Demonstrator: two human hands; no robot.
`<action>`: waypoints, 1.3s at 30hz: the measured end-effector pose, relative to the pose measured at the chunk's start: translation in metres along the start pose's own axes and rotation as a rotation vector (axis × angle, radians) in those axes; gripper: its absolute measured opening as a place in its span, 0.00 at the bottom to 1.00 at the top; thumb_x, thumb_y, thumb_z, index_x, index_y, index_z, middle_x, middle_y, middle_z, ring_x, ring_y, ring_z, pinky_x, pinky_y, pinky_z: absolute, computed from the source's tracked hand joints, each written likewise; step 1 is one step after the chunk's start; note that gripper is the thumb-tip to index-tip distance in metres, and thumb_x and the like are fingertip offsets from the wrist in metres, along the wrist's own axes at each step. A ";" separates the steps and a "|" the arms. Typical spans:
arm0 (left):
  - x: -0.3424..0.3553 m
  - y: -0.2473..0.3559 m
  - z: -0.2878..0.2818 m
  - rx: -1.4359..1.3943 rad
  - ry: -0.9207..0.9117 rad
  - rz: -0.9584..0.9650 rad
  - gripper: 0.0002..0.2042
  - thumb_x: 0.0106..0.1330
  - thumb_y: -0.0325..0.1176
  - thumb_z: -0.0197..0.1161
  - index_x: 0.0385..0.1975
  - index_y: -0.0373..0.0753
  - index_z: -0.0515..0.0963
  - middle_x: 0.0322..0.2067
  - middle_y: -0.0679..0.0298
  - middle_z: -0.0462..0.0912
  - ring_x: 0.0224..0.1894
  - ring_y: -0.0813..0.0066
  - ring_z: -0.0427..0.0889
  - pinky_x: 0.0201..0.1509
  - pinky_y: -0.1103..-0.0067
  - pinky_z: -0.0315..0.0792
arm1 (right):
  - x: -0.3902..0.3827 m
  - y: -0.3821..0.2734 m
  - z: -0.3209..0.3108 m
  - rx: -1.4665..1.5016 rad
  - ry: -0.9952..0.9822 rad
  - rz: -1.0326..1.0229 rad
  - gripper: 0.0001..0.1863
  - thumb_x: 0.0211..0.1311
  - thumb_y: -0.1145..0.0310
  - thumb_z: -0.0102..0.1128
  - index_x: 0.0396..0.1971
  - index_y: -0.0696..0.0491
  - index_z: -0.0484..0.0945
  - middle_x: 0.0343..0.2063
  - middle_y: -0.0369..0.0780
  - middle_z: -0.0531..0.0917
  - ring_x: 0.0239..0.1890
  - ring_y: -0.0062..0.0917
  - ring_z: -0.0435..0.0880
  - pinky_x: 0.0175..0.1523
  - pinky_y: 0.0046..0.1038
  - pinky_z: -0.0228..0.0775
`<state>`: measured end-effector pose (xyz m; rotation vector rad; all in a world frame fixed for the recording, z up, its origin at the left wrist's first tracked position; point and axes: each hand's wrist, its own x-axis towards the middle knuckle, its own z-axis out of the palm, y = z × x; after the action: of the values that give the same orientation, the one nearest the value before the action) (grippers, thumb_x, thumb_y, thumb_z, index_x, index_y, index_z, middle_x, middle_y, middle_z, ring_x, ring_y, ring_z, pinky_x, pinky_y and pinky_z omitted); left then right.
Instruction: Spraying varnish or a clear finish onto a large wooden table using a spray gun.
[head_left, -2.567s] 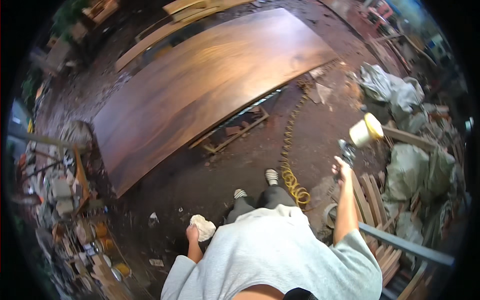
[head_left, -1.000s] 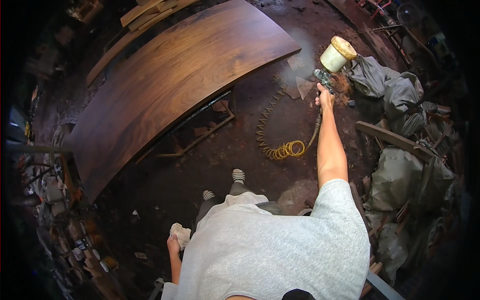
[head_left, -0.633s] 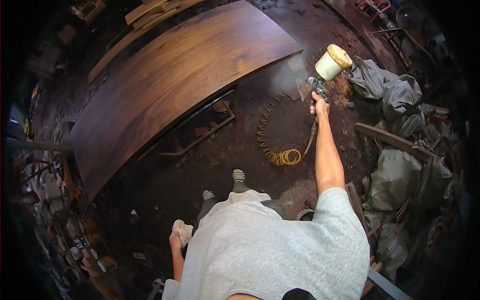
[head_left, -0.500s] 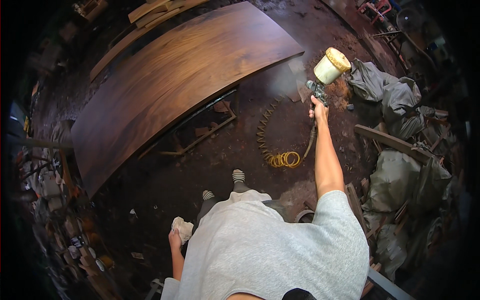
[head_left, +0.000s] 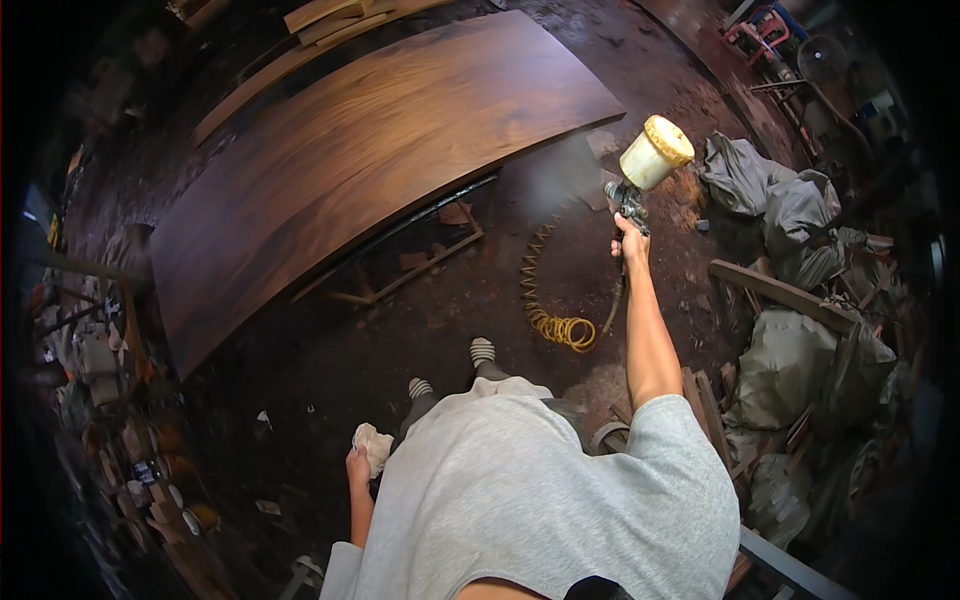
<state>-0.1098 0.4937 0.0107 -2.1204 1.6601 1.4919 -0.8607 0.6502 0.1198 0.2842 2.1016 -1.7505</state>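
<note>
My right hand (head_left: pixel 630 240) is wrapped round a metal spray gun (head_left: pixel 625 200) with a pale, yellow-stained cup (head_left: pixel 650 160) on top, held out beyond the near right corner of a large dark brown wooden slab (head_left: pixel 370 150). A pale mist (head_left: pixel 555 165) hangs at the gun's nozzle, beside the slab's edge. A coiled yellow hose (head_left: pixel 560 330) lies below the gun, with a straighter length running up toward its handle. Low by my left side, my left hand (head_left: pixel 358 465) grips a crumpled off-white cloth (head_left: pixel 375 445).
The slab rests on a low frame (head_left: pixel 420 265) over the dark floor. Planks (head_left: pixel 325 25) lie behind it. Grey sacks (head_left: pixel 780 365) and loose timber (head_left: pixel 780 290) line the right; cluttered scraps (head_left: pixel 150 470) line the left. A pink chair (head_left: pixel 750 40) and a fan (head_left: pixel 825 60) stand back right.
My right arm first stretched forward with the spray gun and mist appeared; since then the gun has drawn slightly back toward me. My left hand still holds the cloth.
</note>
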 end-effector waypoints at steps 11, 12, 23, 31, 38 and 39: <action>0.016 -0.033 -0.014 -0.056 0.003 0.024 0.21 0.72 0.37 0.52 0.58 0.29 0.76 0.54 0.48 0.83 0.58 0.57 0.80 0.61 0.70 0.70 | -0.070 0.017 0.033 -0.067 -0.074 -0.016 0.12 0.61 0.58 0.69 0.28 0.49 0.78 0.16 0.34 0.74 0.12 0.20 0.74 0.16 0.23 0.66; 0.017 -0.036 -0.017 -0.073 -0.003 0.026 0.21 0.72 0.37 0.52 0.57 0.29 0.76 0.53 0.48 0.83 0.58 0.57 0.80 0.61 0.70 0.70 | -0.075 0.018 0.036 -0.067 -0.092 -0.018 0.13 0.61 0.58 0.69 0.27 0.49 0.78 0.15 0.34 0.74 0.12 0.20 0.74 0.17 0.23 0.66; 0.029 -0.075 -0.055 -0.024 0.000 0.035 0.22 0.72 0.39 0.53 0.55 0.27 0.78 0.52 0.45 0.83 0.57 0.54 0.81 0.60 0.69 0.71 | -0.132 0.042 0.072 -0.014 -0.120 -0.028 0.13 0.61 0.61 0.70 0.22 0.51 0.78 0.15 0.33 0.74 0.11 0.20 0.72 0.15 0.24 0.63; 0.039 -0.115 -0.106 0.046 0.011 0.010 0.22 0.72 0.41 0.53 0.55 0.27 0.77 0.52 0.44 0.83 0.57 0.53 0.81 0.60 0.68 0.70 | -0.180 0.064 0.093 -0.045 -0.115 -0.018 0.15 0.60 0.59 0.69 0.20 0.49 0.75 0.14 0.33 0.74 0.12 0.22 0.73 0.18 0.26 0.65; 0.078 -0.133 -0.148 0.137 -0.006 0.082 0.21 0.72 0.40 0.53 0.53 0.29 0.79 0.51 0.44 0.84 0.55 0.51 0.82 0.59 0.66 0.72 | -0.213 0.084 0.120 -0.057 -0.129 -0.062 0.15 0.59 0.58 0.69 0.19 0.47 0.74 0.14 0.32 0.73 0.13 0.23 0.72 0.20 0.27 0.61; 0.083 -0.132 -0.154 0.075 0.005 0.079 0.20 0.71 0.39 0.53 0.53 0.30 0.79 0.50 0.44 0.84 0.55 0.51 0.82 0.58 0.66 0.72 | -0.219 0.089 0.123 -0.051 -0.120 -0.065 0.15 0.59 0.58 0.69 0.19 0.47 0.74 0.14 0.32 0.73 0.13 0.22 0.71 0.20 0.27 0.59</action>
<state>0.0855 0.4025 -0.0294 -2.0457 1.7919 1.4216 -0.6073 0.5679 0.1139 0.0951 2.0867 -1.7027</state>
